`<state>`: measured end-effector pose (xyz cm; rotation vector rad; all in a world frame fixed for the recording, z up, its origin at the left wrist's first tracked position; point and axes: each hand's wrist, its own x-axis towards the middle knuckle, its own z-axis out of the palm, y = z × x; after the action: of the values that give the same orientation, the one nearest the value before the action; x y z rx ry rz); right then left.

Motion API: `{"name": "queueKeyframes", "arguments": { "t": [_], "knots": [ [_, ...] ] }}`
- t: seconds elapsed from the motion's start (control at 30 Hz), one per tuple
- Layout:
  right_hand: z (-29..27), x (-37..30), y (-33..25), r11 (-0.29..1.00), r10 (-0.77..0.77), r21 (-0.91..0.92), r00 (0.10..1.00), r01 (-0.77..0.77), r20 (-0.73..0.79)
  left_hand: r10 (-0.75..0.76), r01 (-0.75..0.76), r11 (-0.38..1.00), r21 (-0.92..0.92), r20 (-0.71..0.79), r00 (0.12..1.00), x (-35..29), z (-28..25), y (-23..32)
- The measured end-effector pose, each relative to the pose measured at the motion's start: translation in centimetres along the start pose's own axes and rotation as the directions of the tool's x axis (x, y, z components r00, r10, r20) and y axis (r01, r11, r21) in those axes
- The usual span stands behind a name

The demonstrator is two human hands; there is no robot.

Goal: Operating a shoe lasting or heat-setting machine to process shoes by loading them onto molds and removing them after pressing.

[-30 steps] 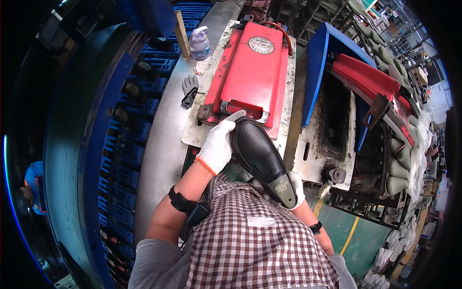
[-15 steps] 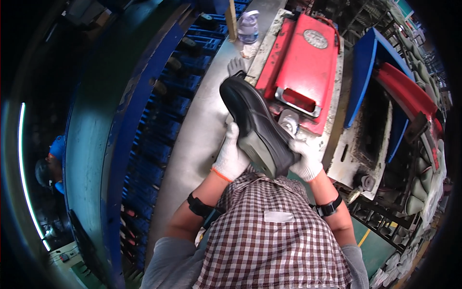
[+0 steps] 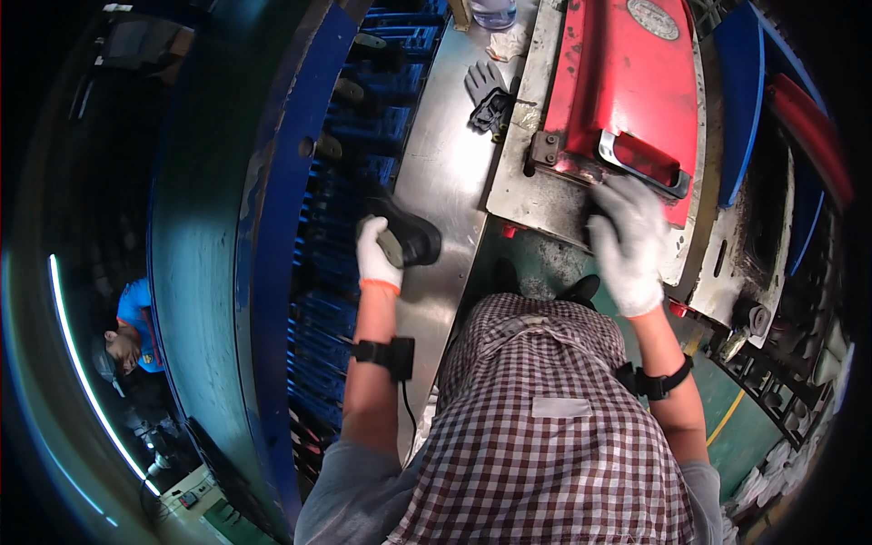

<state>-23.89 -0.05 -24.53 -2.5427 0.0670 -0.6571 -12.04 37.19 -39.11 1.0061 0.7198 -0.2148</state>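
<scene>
My left hand (image 3: 375, 254), in a white knit glove with an orange cuff, grips a black boot (image 3: 418, 240) with a grey-green sole. The boot is over the left edge of the metal bench (image 3: 451, 173), beside the blue rack, and its far end is blurred. My right hand (image 3: 629, 241), also in a white glove, holds nothing. Its fingers are apart, close to the handle (image 3: 647, 166) of the red lid (image 3: 627, 82); whether they touch the machine I cannot tell.
Grey gloves (image 3: 488, 89) and a clear plastic jug (image 3: 493, 11) are on the bench. Blue racks (image 3: 331, 245) run along the left. A second machine with a blue panel (image 3: 740, 109) stands at right. Beyond the teal panel is another person (image 3: 136, 318).
The boot has gone from both hands in front of me to my left hand alone, leftward to the rack. My right hand has let go and moved right, by the red lid.
</scene>
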Motion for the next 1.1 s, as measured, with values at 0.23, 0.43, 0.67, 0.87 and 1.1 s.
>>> {"name": "queueKeyframes", "arguments": {
  "t": [0.23,0.43,0.67,0.87,1.1],
  "knots": [
    [0.9,-4.4,4.4,0.935,0.237,-0.284,0.970,-0.213,0.054,0.190,-0.056,0.900,0.432,-0.274,0.943,16.5,-6.8,7.4],
    [1.6,-4.2,4.7,0.938,0.242,-0.274,0.968,-0.214,0.070,0.598,-0.410,0.578,0.706,-0.023,0.802,21.2,-14.7,10.9],
    [1.9,-4.1,3.6,0.905,0.242,-0.374,0.968,-0.201,0.066,0.872,0.130,0.432,0.892,-0.450,0.191,14.3,-30.9,1.6],
    [2.4,-4.6,4.4,0.922,0.208,-0.351,0.974,-0.164,0.089,0.030,0.046,0.992,0.116,-0.581,0.813,17.2,-36.0,9.7],
    [2.4,-4.7,4.8,0.931,0.203,-0.325,0.975,-0.163,0.091,-0.010,-0.094,0.972,-0.217,-0.433,0.901,9.1,-32.2,9.0]
  ]
}}
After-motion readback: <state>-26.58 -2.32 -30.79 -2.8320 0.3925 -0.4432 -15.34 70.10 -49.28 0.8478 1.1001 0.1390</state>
